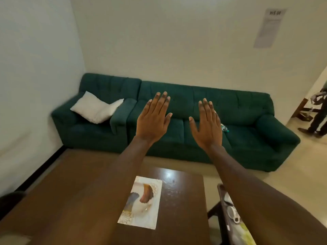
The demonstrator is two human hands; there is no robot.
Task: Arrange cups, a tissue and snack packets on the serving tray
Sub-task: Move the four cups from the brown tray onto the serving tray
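1. Both arms reach forward above the brown tabletop, and both hands are held up in the air with their backs to the camera.
2. The left hand holds nothing. Its fingers are straight and pressed side by side, with the thumb angled out to the right.
3. The right hand also holds nothing. Its fingers are straight and close together, with the thumb angled out to the left.
4. The two hands are apart, with the thumbs facing each other across the gap.
5. The dark serving tray sits at the lower right, just past the tabletop's right edge and mostly hidden under the right forearm. What supports it cannot be made out.
6. A white cup lies on the tray, with a yellow-green packet nearer the camera. Other items there are too blurred to name.
7. A printed sheet with a brown and grey picture lies flat on the tabletop between the forearms.
8. A dark green sofa stands along the far wall, with a white pillow on its left seat and a bottle on a cushion beside the right hand.
9. A paper notice hangs on the wall at the upper right.
10. A person stands in the doorway at the far right.
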